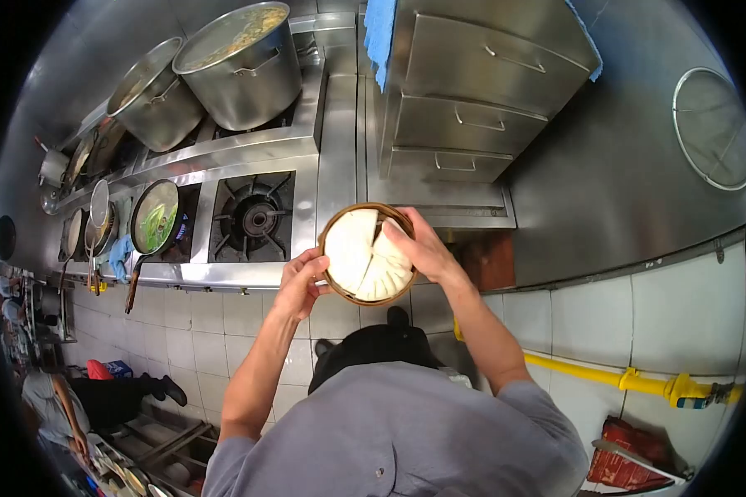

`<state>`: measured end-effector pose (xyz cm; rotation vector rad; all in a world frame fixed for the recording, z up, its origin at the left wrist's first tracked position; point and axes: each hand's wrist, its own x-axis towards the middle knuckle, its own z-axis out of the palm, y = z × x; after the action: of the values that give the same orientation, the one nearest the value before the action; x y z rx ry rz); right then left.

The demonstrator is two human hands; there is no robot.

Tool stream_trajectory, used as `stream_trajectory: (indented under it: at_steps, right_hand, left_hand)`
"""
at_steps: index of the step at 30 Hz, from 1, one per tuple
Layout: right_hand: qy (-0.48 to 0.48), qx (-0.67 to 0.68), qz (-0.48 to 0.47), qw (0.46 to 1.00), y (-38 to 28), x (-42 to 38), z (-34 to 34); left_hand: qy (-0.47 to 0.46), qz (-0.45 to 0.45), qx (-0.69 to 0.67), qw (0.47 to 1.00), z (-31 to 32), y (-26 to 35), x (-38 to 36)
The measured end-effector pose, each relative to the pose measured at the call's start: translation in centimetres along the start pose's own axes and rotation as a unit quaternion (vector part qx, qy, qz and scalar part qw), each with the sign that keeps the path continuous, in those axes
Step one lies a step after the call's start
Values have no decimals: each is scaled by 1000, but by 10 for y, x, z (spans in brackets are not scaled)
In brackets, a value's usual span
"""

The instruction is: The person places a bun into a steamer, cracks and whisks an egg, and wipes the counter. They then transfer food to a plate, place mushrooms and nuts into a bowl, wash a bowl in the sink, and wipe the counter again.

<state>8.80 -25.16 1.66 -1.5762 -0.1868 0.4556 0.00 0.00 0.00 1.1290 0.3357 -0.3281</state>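
A round bamboo steamer basket [375,301] is held up in front of my body, over the front edge of the stove line. Inside it lies white steamed bun [350,246], parted by gaps into pieces, with pleats showing at the lower right. My left hand [301,283] grips the basket's left side, thumb at the rim and fingers underneath. On the opposite side my right hand [427,251] is wrapped around the rim, its thumb reaching inward over the bun. The fingers under the basket are partly hidden.
A gas burner [259,217] sits left of the basket. Beyond it are a pan with green vegetables [156,222] and large stockpots [244,79]. Steel drawers [472,124] stand ahead, a round strainer [713,128] at right, a yellow pipe [584,371] low right. Another person [66,406] is at lower left.
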Motion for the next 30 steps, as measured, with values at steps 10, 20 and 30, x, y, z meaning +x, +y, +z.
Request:
stream_trajectory:
  at_steps: [10,20,30]
  right_hand:
    - [393,-536,-346,663,-173,81,-162]
    - [407,-560,-364,623,-178,-14,-134]
    - [417,-530,-376,635,-163,-101,-109]
  left_hand:
    - [82,164,-100,978,47,78,-41]
    - [108,194,-115,968,64,150,-23]
    - [-6,140,-56,989,162,187,42]
